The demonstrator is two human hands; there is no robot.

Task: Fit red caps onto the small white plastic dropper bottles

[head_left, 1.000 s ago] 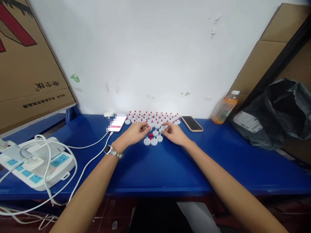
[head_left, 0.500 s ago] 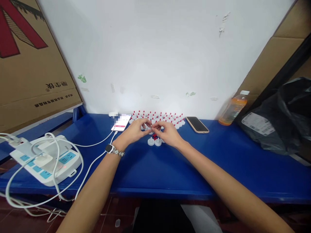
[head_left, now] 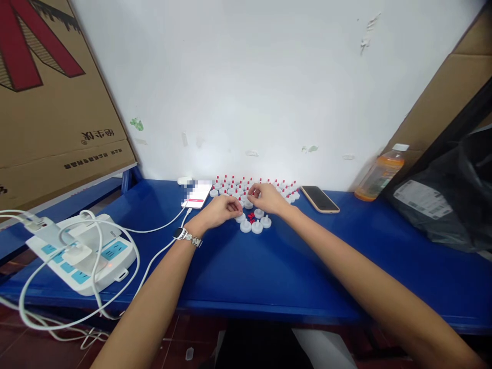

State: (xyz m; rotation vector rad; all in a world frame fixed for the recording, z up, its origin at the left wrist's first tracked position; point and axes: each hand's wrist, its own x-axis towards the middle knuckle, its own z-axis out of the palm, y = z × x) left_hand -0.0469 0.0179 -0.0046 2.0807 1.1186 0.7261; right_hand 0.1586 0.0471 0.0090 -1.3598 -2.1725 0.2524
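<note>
My left hand (head_left: 222,210) is closed, thumb and fingertips pinched at the spout of a white nozzle cap (head_left: 240,218) on the blue table. Farther back, my right hand (head_left: 268,198) pinches the top of another white nozzle cap (head_left: 248,204) at the front edge of a group of caps. Those standing caps (head_left: 214,192) carry small red tips. Nearer to me are several white caps (head_left: 257,227) with bare spouts. Loose red tips (head_left: 251,219) lie in a small pile among them. The fingers partly hide what they grip.
A lit phone (head_left: 198,197) on a cable lies left of the caps, a dark phone (head_left: 320,199) right of them. A power strip (head_left: 115,261) with looping white cables takes up the table's left. An orange drink bottle (head_left: 378,174) and a black bag (head_left: 442,189) stand right. Behind is a white wall.
My hands, together at the fingertips before, are now apart. The right has moved back to the tipped caps, the left down to a bare one. The view has shifted slightly.
</note>
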